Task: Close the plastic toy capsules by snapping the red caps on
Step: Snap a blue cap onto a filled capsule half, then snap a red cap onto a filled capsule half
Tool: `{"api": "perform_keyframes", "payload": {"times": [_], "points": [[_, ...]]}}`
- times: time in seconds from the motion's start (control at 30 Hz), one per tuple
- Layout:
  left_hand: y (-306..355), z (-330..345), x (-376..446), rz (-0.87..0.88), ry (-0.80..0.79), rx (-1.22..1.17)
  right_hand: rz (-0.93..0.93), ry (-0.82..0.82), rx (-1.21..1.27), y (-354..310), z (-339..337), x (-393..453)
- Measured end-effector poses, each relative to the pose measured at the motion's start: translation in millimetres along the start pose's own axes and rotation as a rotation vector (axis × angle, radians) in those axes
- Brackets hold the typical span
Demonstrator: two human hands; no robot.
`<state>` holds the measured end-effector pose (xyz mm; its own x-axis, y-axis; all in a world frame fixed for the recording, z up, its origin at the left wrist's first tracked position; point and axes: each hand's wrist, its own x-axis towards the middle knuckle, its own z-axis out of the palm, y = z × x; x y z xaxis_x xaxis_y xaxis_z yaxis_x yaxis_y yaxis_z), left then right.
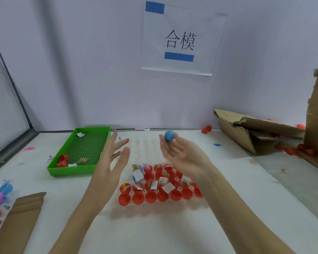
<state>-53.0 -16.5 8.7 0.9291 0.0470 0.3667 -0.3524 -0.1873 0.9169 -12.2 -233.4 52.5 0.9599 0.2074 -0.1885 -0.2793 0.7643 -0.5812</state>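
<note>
- Red capsule halves (151,196) are seated mouth-up in rows in a clear plastic tray (173,202) at the lower centre of the frame; small toys and white paper slips are seen in several of them.
- One blue capsule half (169,136) is held up above the tray, just right of centre, at the fingertips of the right hand (180,153); whether it is pinched or only resting there cannot be told.
- The right hand is turned palm-up, with its fingers loosely extended.
- The left hand (111,162) is held beside it, left of centre, fingers spread and straight, with nothing in it.
- A green tray (70,170) is placed at the centre left, just beyond the left hand; two red caps (62,161) and some paper scraps lie in it.
- Torn cardboard (250,129) is spread along the right side, with more red pieces scattered beside it.
- A brown cardboard flap (17,217) and a packet of mixed coloured pieces are seen in the lower left corner.
- A paper sign (180,41), fixed with blue tape, is hung on the white wall at the upper centre.
</note>
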Motion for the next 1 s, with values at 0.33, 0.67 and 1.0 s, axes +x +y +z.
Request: {"api": "perform_keyframes", "payload": {"times": [0.33, 0.67, 1.0], "points": [[1.4, -7.6, 7.9, -0.002, 0.307, -0.100, -0.328, 0.304, -0.637, -75.3, -45.6, 21.9], [-2.8, -12.0, 8.8, -0.029, 0.303, -0.107, -0.585, 0.270, -1.698, -30.3, -44.9, 31.0], [-0.1, -10.6, 7.3, -0.029, 0.276, -0.104, -0.338, 0.075, -2.194, -42.6, -39.2, 72.2]]}}
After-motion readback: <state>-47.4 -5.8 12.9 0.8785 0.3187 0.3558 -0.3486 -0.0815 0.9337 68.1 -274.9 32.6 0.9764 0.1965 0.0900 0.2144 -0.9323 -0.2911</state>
